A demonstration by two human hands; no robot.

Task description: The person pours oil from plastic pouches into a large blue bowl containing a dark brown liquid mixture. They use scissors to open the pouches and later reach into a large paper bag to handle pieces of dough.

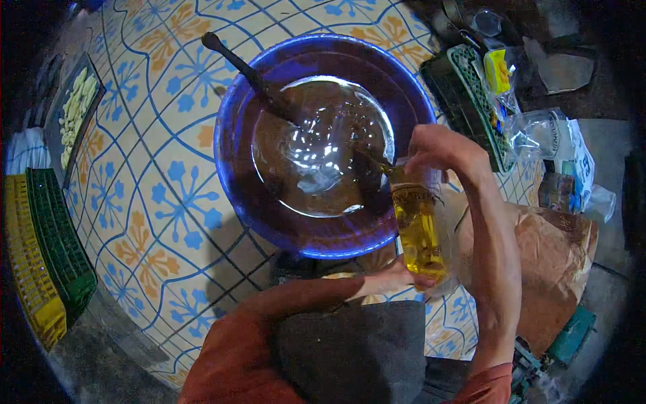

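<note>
A clear bottle [418,232] of yellow oil-like liquid is tilted at the right rim of a large blue basin [226,175], its mouth toward the inside. My right hand [447,149] grips the bottle near its neck, the fingers partly hidden behind it. Lower down, my left hand [398,277] is closed around the base end. Dark, glossy liquid [323,151] with bright reflections and bubbles fills the basin's bottom. A long dark-handled stirring tool [237,62] leans over the upper-left rim, its lower end sunk in the liquid.
Under the basin is a floor of blue-and-orange patterned tiles [178,135]. On the left are a tray of pale pieces [75,111] and green [59,232] and yellow [28,249] crates. To the right are a dark green crate [471,101], plastic cups [538,133] and a brown paper bag [545,262].
</note>
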